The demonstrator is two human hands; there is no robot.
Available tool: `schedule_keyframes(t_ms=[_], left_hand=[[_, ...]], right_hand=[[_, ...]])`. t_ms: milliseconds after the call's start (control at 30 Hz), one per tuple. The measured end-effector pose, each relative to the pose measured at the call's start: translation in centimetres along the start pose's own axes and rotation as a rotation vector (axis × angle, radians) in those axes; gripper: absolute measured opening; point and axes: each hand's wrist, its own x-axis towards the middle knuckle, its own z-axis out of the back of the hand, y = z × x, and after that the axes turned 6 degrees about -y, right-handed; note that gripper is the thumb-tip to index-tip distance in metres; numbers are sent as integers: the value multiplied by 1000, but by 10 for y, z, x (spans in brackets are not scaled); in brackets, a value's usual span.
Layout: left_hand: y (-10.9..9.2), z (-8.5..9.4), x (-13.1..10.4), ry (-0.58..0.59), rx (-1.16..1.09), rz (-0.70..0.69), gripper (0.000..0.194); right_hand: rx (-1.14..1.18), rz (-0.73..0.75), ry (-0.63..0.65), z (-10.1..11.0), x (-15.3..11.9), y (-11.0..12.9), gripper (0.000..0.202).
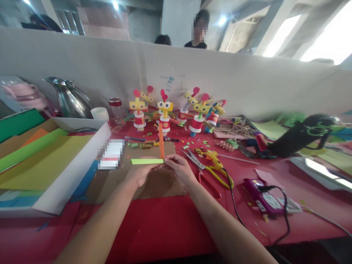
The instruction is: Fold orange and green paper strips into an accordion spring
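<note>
A light green paper strip (145,161) lies level over the cardboard sheet (158,189), and an orange paper strip (161,141) stands up from its right end, forming a corner. My left hand (144,172) holds the green strip from below, its fingers partly hidden. At the corner where the strips meet, my right hand (178,168) pinches them between thumb and fingers. Short coiled paper springs (147,145) lie along the cardboard's back edge.
Several paper-cup figures (164,119) stand behind. Right are scissors (196,161), a yellow glue gun (214,159), a purple power strip (264,198) and a black bottle (299,135). A white box (74,165) of coloured paper is left; a steel jug (70,99) stands behind it.
</note>
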Motion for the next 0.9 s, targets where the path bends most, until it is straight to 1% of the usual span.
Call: schedule_keyframes(t_ms=[67,133,267,333,467,533,600,767,900], left_hand=[[-3,-1,-2,30,44,-23,25],[-3,-1,-3,35,77,-30,24],[-1,2,-1,-24,88,-18,26],[1,4,0,-24,87,-37,27],[1,5,-1,38,87,-103,27],[1,4,-2,85,76,-116,28],[1,2,-3,95,61,-120,27],[6,0,-3,-44,91,-113,27],[8,-1,-2,-80,77,-108,28]], right_hand=[[3,21,-1,0,1,0,21],[-4,38,0,0,1,-1,20],[-16,47,-6,0,2,-2,21],[-19,62,-22,0,1,-2,22],[-40,116,-52,-2,0,-1,22],[-57,142,-65,-3,0,-1,21],[-72,159,-78,-4,-1,-1,20],[-40,146,-88,-8,-3,-2,19],[-23,146,-87,-8,-4,-3,18]])
